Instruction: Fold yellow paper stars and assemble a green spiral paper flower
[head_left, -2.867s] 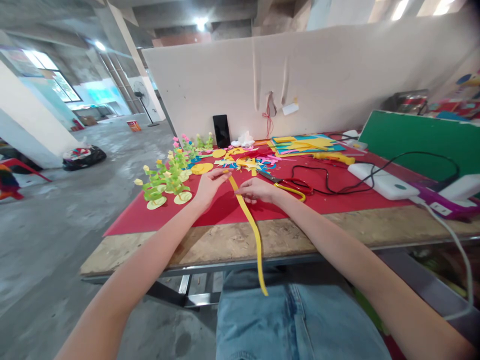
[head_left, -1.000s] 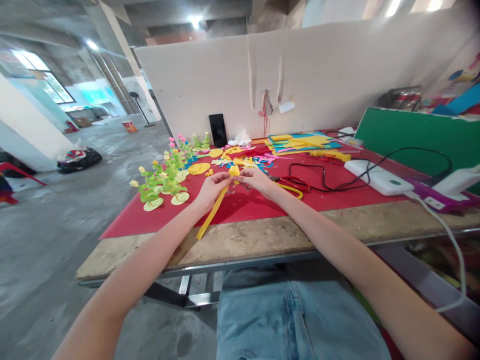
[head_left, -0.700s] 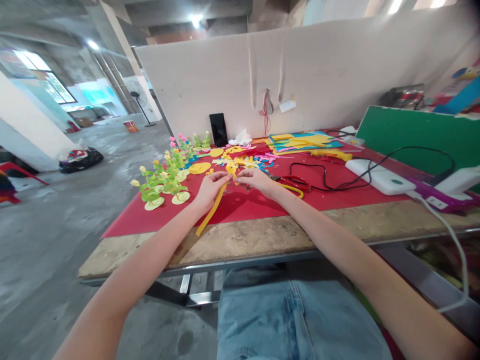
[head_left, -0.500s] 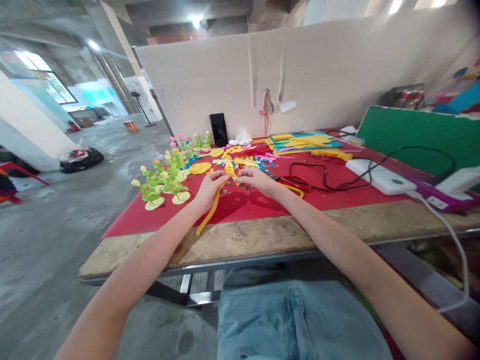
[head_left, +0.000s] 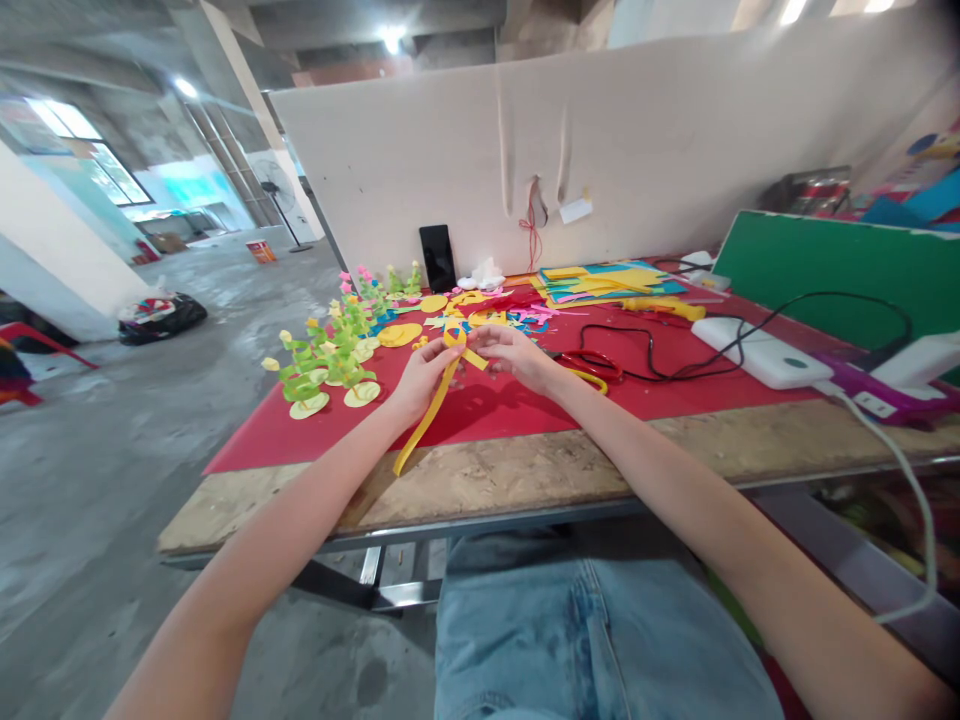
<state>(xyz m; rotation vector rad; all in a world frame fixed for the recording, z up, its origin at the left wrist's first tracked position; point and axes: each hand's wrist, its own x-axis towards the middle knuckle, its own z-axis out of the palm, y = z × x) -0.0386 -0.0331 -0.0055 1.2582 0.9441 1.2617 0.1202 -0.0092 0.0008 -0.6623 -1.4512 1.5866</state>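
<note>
My left hand pinches a long yellow paper strip. One end hangs down towards the table's front edge, and the strip curls into a loop above the fingertips, with a short end sticking out to the right. My right hand is beside that short end, its fingers apart and curved, with nothing seen in them. Behind the hands lie yellow paper discs and a heap of coloured paper scraps. Scissors with red handles rest right of my right hand.
Green paper plants on pale round bases stand at the left of the red-covered table. A black phone leans on the back board. At the right are a yellow glue gun, black cable, a white power strip and a green board.
My right fingers have come off the yellow strip and moved slightly right and up. The loop and short end now show clearly, while my left hand keeps its pinch.
</note>
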